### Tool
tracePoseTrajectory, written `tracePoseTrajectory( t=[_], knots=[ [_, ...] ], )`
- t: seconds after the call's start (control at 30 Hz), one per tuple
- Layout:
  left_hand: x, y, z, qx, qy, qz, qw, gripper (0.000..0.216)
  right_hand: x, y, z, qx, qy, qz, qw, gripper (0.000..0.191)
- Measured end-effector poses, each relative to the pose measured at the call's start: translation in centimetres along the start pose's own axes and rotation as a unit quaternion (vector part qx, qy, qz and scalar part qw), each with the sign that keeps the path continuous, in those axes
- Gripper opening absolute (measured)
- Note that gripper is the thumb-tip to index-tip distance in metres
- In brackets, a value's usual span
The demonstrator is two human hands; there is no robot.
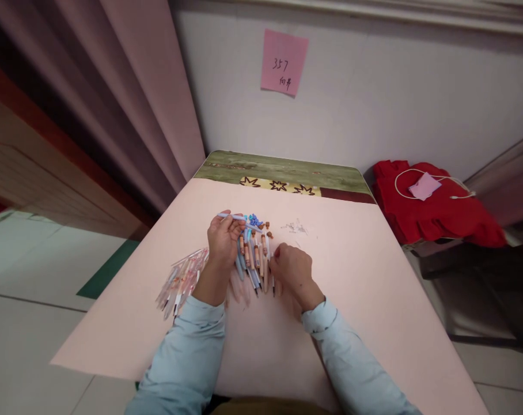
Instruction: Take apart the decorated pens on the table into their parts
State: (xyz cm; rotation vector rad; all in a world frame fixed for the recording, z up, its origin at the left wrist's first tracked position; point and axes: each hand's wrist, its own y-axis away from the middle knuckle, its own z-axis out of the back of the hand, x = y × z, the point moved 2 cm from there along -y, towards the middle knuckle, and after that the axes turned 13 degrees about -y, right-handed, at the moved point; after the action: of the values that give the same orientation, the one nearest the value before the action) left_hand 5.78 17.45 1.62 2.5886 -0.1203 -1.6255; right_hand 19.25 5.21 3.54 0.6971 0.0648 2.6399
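My left hand [222, 239] is closed around a light blue pen barrel [234, 217] that sticks out to the right above my fingers. My right hand [291, 268] is curled, fingers down, on a row of pens [255, 259] lying between my hands; what its fingertips pinch is hidden. Small blue caps [255, 220] lie in a heap just beyond the pens. A pile of clear pens [181, 282] lies left of my left wrist. Tiny springs or metal bits [295, 227] are scattered to the upper right.
All lies on a pink sheet [374, 288] covering a small table against the wall. A red cloth [434, 210] with a white cable and a pink note sits to the right. A pink sticky note [284, 62] is on the wall. A curtain [127, 86] hangs at left.
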Motion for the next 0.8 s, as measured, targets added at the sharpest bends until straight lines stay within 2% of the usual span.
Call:
tracePoseTrajectory(
  t=[0.23, 0.47, 0.57, 0.63, 0.7, 0.73, 0.8],
  knots=[
    [-0.2, 0.0, 0.0, -0.007, -0.003, 0.002, 1.000, 0.021, 0.7, 0.0, 0.2, 0.014, 0.042, 0.014, 0.999, 0.028],
    [0.3, 0.4, -0.6, 0.004, -0.005, 0.008, 1.000, 0.023, 0.7, -0.6, -0.1, 0.025, 0.001, -0.018, 1.000, 0.023],
    [0.2, 0.5, -0.8, 0.010, -0.006, 0.010, 1.000, 0.025, 0.2, -0.8, 0.1, 0.012, -0.053, -0.016, 0.998, 0.018],
    [0.1, 0.7, -1.0, 0.015, -0.006, 0.011, 1.000, 0.025, -0.3, -1.0, 0.5, -0.013, -0.136, -0.008, 0.991, 0.017],
    [0.0, 1.1, -1.4, 0.031, -0.006, 0.013, 0.999, 0.024, -1.1, -1.3, 0.8, -0.042, -0.267, 0.005, 0.963, 0.018],
    [0.0, 1.3, -1.6, 0.043, -0.007, 0.015, 0.999, 0.023, -1.6, -1.5, 0.8, -0.052, -0.346, 0.008, 0.937, 0.019],
    [0.1, 1.8, -2.1, 0.073, -0.012, 0.021, 0.997, 0.022, -2.3, -1.8, 0.6, -0.059, -0.502, 0.003, 0.863, 0.020]
  ],
)
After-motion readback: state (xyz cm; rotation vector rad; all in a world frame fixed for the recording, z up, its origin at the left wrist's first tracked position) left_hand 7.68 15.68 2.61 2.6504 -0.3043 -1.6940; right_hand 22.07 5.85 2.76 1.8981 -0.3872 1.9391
